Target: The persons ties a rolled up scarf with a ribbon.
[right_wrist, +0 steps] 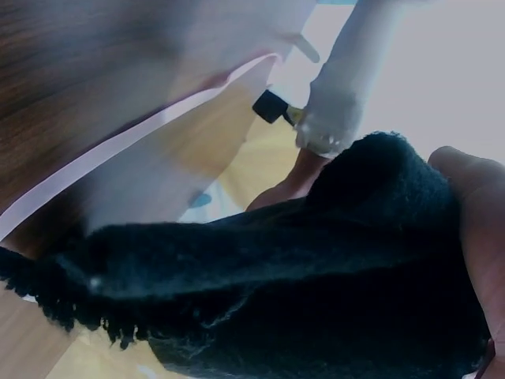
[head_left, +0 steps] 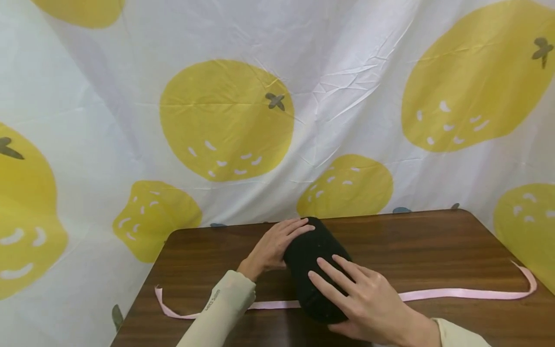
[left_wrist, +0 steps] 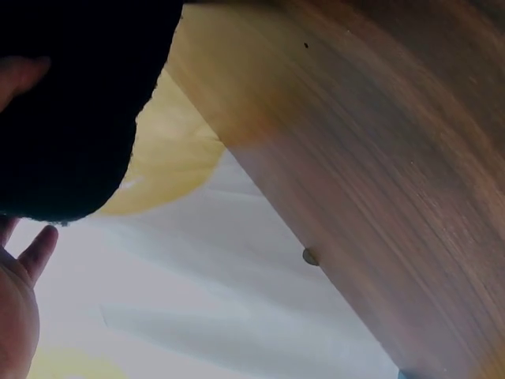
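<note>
A black folded scarf (head_left: 318,262), fuzzy and with a fringe along one edge in the right wrist view, is held tilted over the table between both hands. My left hand (head_left: 275,243) grips its far end, fingers over the top edge. In the left wrist view, fingertips (left_wrist: 39,251) show at the scarf's rounded edge. My right hand (head_left: 368,299) holds the near end, with fingers spread across the upper face and the thumb low at the near edge. A pink ribbon (head_left: 464,293) runs crosswise on the table, passing behind the scarf in the head view; the scarf hides its middle.
The dark brown wooden table (head_left: 412,250) has rounded far corners. Right behind its far edge hangs a white cloth (head_left: 347,91) printed with yellow lemons. One ribbon end curls up near the table's right edge, the other toward the left edge.
</note>
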